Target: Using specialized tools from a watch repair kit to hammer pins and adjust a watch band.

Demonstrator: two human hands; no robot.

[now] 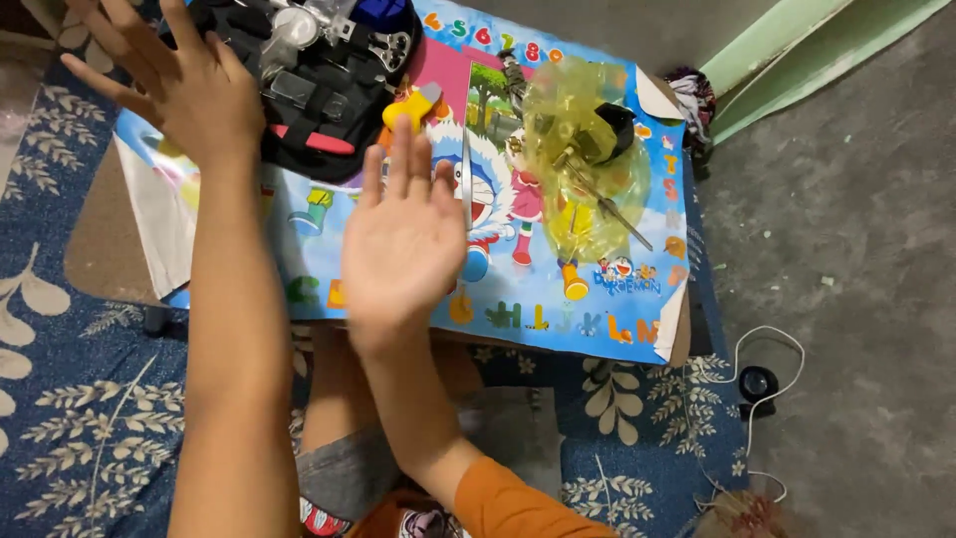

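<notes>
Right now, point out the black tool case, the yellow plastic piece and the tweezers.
black tool case [319, 120]: head view, front edge of case.
yellow plastic piece [568, 139]: head view, its clear middle.
tweezers [466, 169]: head view, upper shaft.

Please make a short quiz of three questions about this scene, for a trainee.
1. True or false: the left hand is open and holds nothing.
2. What lies nearest the fingertips of the right hand? A) yellow-handled tool B) black round device on the floor C) crumpled cloth
3. Fill in: the small motor lies inside a clear ______ plastic bag.

Key: 1 true; 2 A; 3 yellow.
</notes>
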